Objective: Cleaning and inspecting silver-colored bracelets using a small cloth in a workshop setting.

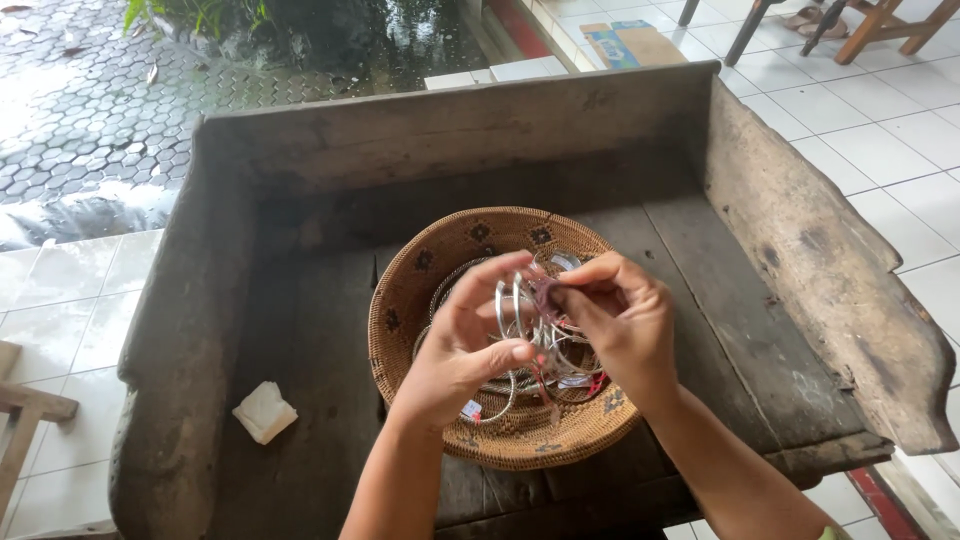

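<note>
My left hand [462, 345] holds a bunch of thin silver bangles [517, 308] upright above a round woven basket [420, 280]. My right hand [620, 320] pinches a small dark reddish string or tag [546, 291] at the top of those bangles. More silver bangles with small tags and red threads [575, 378] lie in the basket under both hands, partly hidden.
The basket sits on a dark worn wooden tray-table with raised sides [800, 240]. A small white folded cloth or block [264, 411] lies at the front left of the wood. White floor tiles [880, 120], wet paving and chair legs surround it.
</note>
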